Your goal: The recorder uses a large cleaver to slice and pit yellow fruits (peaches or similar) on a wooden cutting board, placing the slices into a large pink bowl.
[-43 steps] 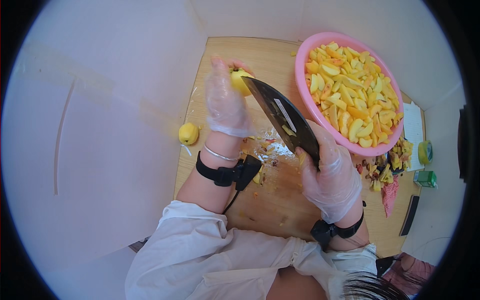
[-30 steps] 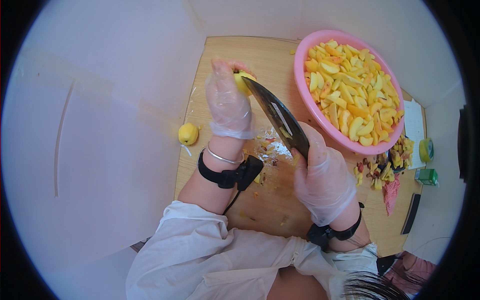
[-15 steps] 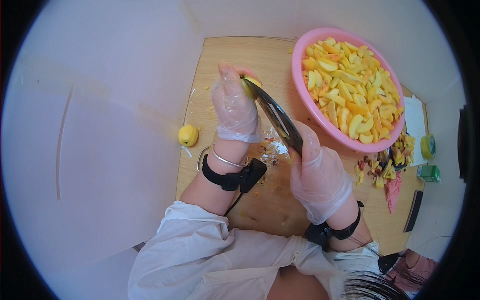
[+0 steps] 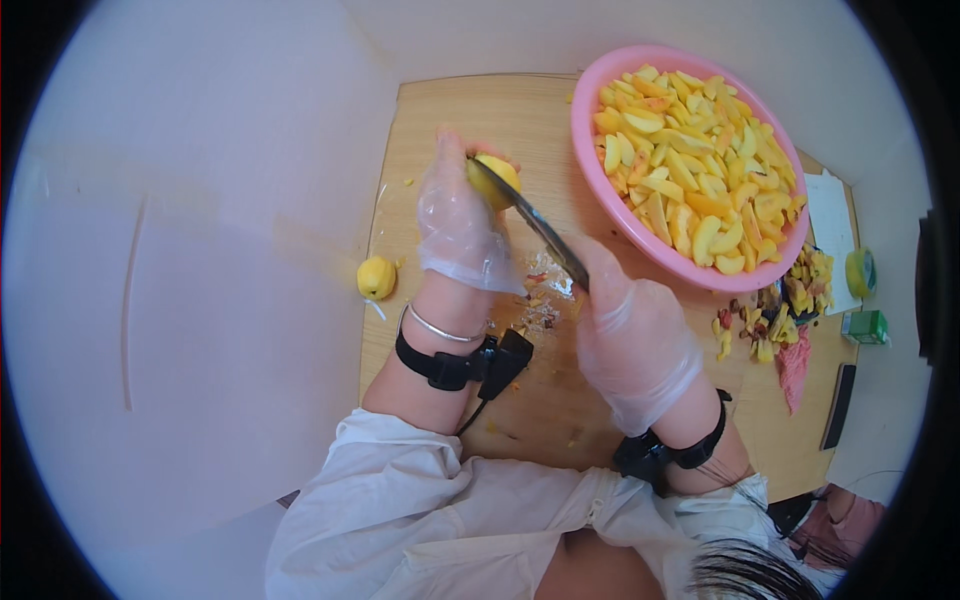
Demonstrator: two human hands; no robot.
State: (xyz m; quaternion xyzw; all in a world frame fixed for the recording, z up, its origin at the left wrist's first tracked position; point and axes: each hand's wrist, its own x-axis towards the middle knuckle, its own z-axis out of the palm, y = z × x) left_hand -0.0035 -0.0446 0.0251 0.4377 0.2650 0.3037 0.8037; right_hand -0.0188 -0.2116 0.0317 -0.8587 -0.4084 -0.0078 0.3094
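Wooden board (image 4: 470, 110) — two peeled fruits (image 4: 494, 178), one knife (image 4: 535, 225), one bowl (image 4: 600, 190).

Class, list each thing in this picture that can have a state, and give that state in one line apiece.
Left hand: gloved, holding the fruit.
Right hand: gloved, gripping the knife.
Fruit: peeled, knife blade on it.
Knife: tilted, tip at the fruit.
Bowl: heaped with yellow slices.
Second fruit: whole, lying beside the board.

your left hand (image 4: 457, 232): clear thin plastic glove, silver bangle, black wrist strap with a cable | your right hand (image 4: 632, 335): clear plastic glove, black wrist strap | your sleeves: white, loose, pushed up your forearms
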